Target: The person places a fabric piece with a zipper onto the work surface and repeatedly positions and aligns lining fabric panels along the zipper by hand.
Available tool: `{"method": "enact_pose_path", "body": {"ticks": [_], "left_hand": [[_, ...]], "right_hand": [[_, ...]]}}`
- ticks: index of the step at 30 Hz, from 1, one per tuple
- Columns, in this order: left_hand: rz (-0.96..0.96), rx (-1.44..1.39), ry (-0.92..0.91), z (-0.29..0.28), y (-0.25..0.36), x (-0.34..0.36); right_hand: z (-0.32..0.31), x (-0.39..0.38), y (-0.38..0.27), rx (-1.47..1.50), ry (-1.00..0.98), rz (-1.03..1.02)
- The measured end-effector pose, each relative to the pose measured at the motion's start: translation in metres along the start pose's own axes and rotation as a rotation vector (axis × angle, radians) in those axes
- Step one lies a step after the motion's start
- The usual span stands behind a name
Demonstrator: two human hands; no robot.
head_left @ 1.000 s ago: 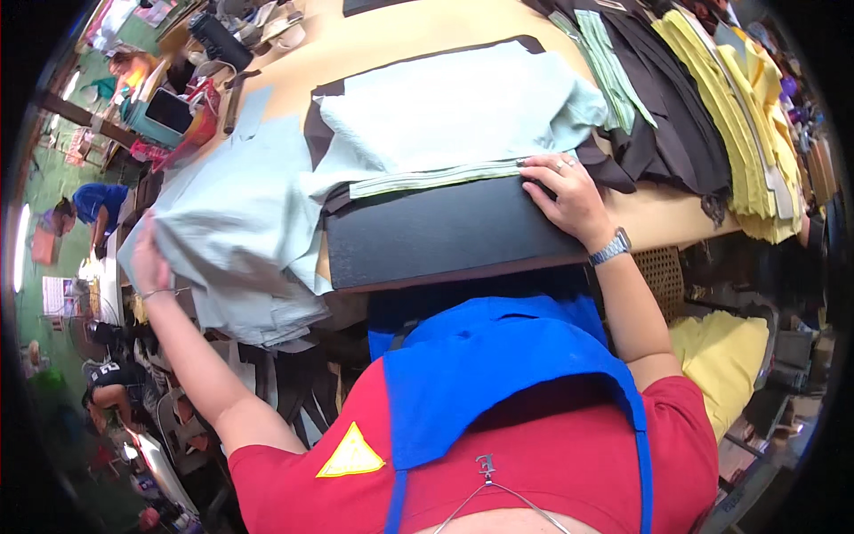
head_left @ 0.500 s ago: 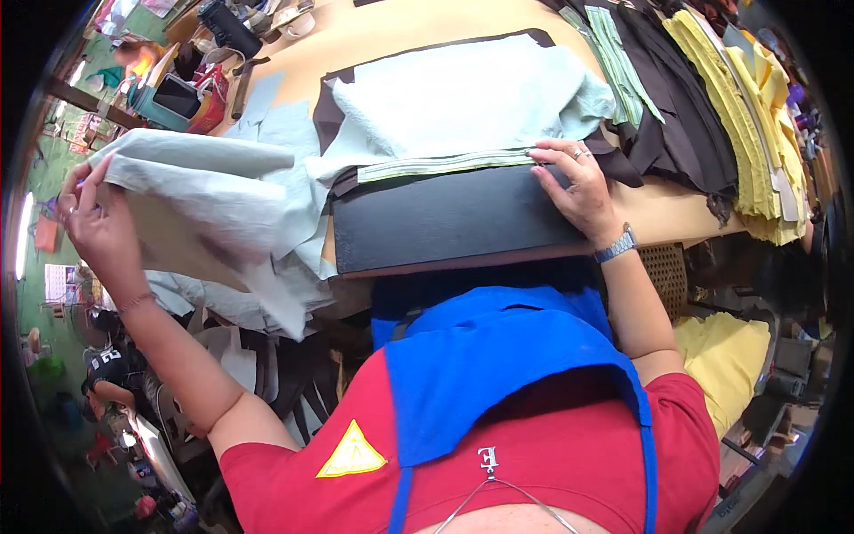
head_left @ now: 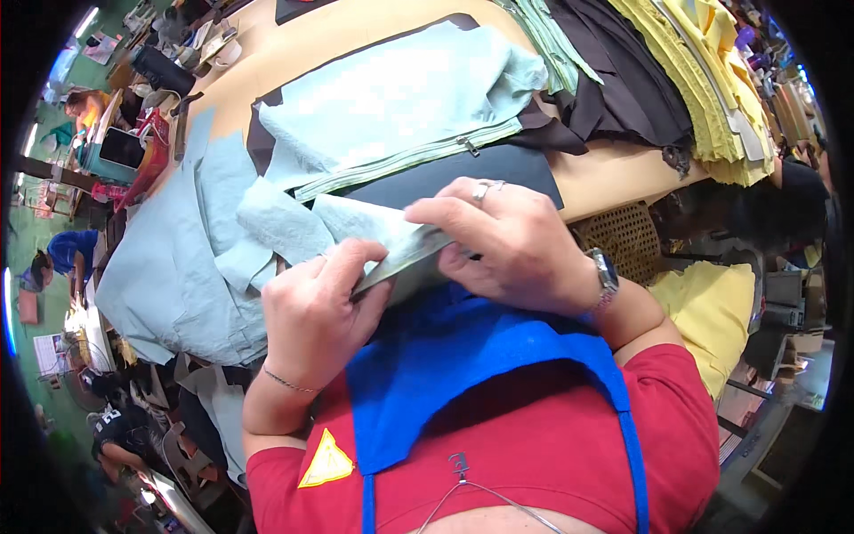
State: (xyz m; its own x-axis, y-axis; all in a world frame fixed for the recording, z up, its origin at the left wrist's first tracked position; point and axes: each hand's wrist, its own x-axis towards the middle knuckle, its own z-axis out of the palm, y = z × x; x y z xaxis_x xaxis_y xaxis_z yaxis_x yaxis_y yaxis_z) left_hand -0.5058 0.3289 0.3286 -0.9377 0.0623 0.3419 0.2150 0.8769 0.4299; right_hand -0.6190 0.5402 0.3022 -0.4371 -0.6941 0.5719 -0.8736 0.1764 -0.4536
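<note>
Between your left hand and right hand you have pale blue-green cloth; beyond them, a green-and-white striped zipper tape and black board; below them, your blue apron and red shirt.

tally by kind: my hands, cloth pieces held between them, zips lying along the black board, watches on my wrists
Hands (left hand, right hand): 2
Held pale-blue cloth: 1
Zip along the black board: 1
Wristwatch: 1
Total: 5
</note>
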Motion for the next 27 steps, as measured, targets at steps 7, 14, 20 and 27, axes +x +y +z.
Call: {"method": "enact_pose_path", "body": {"ticks": [7,14,20,27], "left_hand": [[-0.223,-0.126,-0.238,0.000,-0.030,-0.039],[-0.278,-0.226,-0.344,-0.087,-0.060,-0.060],[-0.475,-0.398,-0.581,-0.147,-0.075,-0.066],[-0.218,0.625,-0.235,0.028,-0.126,-0.021]], "right_hand": [[-0.048,-0.007,0.011,0.005,0.093,0.134],[-0.120,-0.013,-0.005,0.194,0.045,0.226],[-0.098,-0.008,0.015,0.361,-0.289,0.363],[0.014,-0.043,0.116,0.081,-0.212,0.483]]}}
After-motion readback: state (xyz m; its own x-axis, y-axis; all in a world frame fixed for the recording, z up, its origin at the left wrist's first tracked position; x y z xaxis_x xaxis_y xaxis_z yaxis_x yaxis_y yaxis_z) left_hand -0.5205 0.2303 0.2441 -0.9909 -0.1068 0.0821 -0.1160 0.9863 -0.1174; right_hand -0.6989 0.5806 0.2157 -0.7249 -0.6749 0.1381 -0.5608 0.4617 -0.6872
